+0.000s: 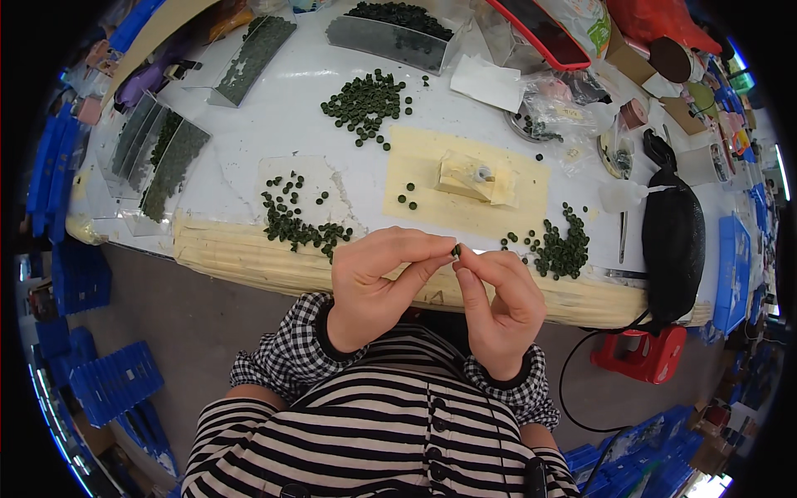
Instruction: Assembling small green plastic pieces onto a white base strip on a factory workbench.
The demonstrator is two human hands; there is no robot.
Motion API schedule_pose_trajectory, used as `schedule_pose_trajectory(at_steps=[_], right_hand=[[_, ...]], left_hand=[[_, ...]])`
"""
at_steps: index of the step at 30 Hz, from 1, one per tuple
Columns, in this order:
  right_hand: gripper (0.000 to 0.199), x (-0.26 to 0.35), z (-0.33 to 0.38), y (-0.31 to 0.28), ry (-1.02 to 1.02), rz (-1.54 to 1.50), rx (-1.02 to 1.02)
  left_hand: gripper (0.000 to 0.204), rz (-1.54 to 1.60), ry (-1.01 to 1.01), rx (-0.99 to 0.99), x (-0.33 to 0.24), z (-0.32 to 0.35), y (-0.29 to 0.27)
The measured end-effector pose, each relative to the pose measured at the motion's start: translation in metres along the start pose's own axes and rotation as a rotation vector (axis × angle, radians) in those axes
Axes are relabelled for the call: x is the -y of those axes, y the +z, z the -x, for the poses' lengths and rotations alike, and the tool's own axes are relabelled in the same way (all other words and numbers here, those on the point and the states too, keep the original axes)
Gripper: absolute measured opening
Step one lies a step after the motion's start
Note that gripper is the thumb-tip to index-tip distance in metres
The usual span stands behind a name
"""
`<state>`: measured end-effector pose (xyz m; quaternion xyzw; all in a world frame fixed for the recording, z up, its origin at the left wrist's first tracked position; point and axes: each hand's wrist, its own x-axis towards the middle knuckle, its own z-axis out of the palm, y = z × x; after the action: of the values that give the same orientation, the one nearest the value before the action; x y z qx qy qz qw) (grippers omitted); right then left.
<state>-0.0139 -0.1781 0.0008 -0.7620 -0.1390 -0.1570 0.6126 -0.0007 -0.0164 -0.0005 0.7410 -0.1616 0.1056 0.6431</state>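
My left hand and my right hand meet in front of my chest, just before the table edge. Together they pinch one small dark green round disc between thumb and fingertips. Piles of the same green discs lie on the white table: one group beyond my left hand, one beyond my right hand, and a larger heap farther back. A small cream block with a metal part sits on a yellow mat.
Clear trays of green discs stand at the left, another tray at the back. A black pouch and tweezers lie at the right. A red stool and blue crates stand on the floor.
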Motion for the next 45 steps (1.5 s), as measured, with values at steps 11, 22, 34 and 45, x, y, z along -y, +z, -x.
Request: schedule_pose_trajectory(at_steps=[11, 22, 34, 45], right_hand=[[0.028, 0.004, 0.0, 0.0, -0.029, -0.006, 0.044], [0.031, 0.005, 0.001, -0.005, -0.147, 0.118, 0.092], [0.035, 0.004, -0.001, -0.005, -0.196, 0.142, 0.096], [0.036, -0.002, -0.011, -0.007, -0.202, 0.138, 0.105]], left_hand=[[0.017, 0.441, -0.25, -0.023, 0.001, 0.003, 0.0], [0.017, 0.324, -0.174, 0.005, -0.001, 0.003, -0.004], [0.016, 0.418, -0.263, 0.053, -0.001, 0.002, -0.008], [0.017, 0.518, -0.314, 0.044, 0.003, -0.002, -0.007]])
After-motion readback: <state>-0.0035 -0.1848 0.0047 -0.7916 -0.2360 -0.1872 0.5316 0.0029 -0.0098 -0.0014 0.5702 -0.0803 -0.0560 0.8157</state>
